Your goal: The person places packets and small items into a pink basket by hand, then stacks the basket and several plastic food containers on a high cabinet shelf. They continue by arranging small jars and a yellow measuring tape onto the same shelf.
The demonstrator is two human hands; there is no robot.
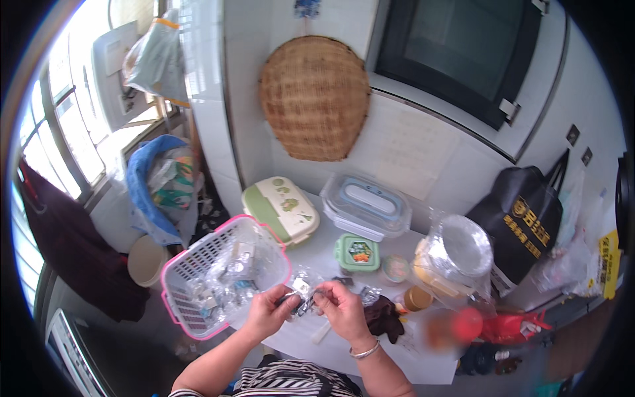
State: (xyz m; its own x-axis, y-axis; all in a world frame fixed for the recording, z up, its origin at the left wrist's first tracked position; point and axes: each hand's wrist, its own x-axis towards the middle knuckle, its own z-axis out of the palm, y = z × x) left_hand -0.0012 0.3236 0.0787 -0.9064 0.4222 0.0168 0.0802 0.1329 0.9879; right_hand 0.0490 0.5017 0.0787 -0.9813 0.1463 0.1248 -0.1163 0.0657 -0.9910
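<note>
My left hand (272, 308) and my right hand (341, 310) meet over the front part of a white table. Between the fingertips of both hands is a small dark item (303, 306), too small to make out. Just behind it lies a clear plastic packet (303, 281) with a small white piece inside. To the left of my left hand a white plastic basket (173, 278) with a pink rim holds several clear plastic bags (238, 268). Near my right hand are a crumpled clear packet (370, 295) and a dark brown cloth-like item (384, 320).
Along the wall stand a green and cream lunch box (281, 211), a clear-lidded container (367, 206) and a small green box (357, 252). A plastic-wrapped jar (459, 248), a brown-lidded jar (417, 298) and a blurred red-capped container (454, 327) are at right. A woven bamboo tray (316, 99) hangs above.
</note>
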